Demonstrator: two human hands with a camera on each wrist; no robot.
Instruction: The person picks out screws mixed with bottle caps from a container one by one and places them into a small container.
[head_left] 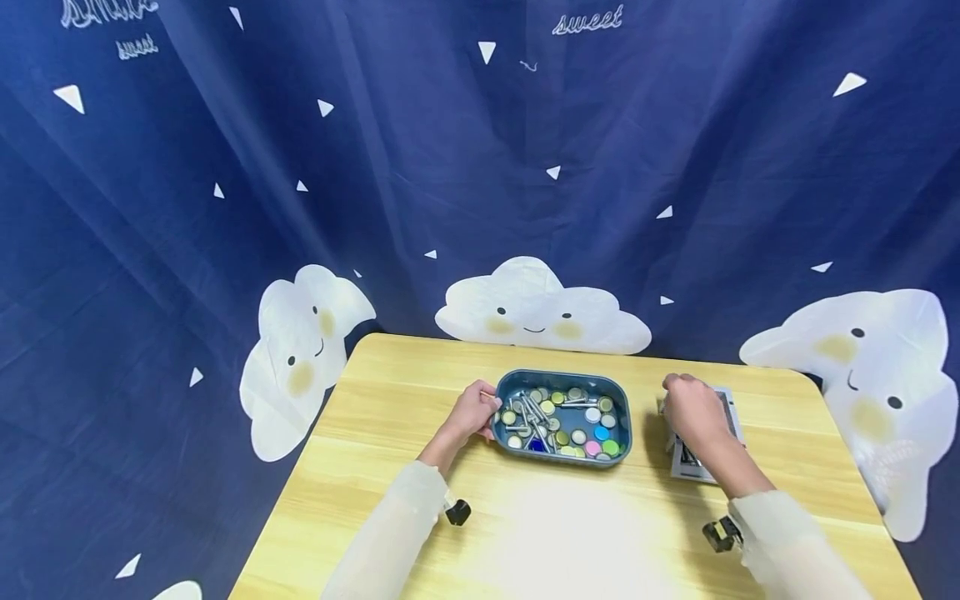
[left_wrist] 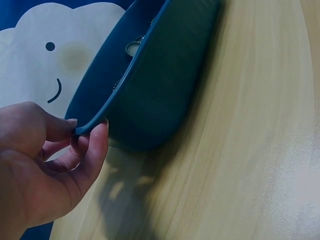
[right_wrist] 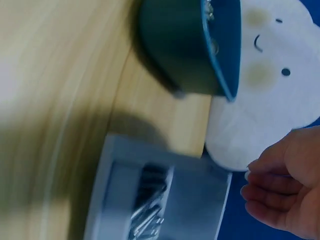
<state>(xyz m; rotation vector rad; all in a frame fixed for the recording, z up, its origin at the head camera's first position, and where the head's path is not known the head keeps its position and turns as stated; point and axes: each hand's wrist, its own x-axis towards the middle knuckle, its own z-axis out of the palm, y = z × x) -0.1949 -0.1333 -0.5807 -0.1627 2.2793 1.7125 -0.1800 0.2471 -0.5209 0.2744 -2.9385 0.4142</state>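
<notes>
A dark teal bin (head_left: pixel 555 461) sits on the table with bottle caps (head_left: pixel 593 414) of several colours and silver nails or bolts (head_left: pixel 534 412) inside. My left hand (head_left: pixel 474 410) pinches its left rim between thumb and fingers, also plain in the left wrist view. To the right lies a light grey divided tray (head_left: pixel 693 476), partly hidden by my right hand (head_left: pixel 693 408) above it. In the right wrist view, thin silver metal pieces (right_wrist: pixel 150 205) fill the tray's narrow middle section. My right fingers are loosely bent beside the tray's far edge, with nothing visible between them.
The wooden table (head_left: pixel 420 367) meets a dark blue curtain (head_left: pixel 480 167) with printed clouds at its back edge. Black wrist cameras (head_left: pixel 457 512) hang beneath both sleeves. A gap of bare wood separates the bin and tray.
</notes>
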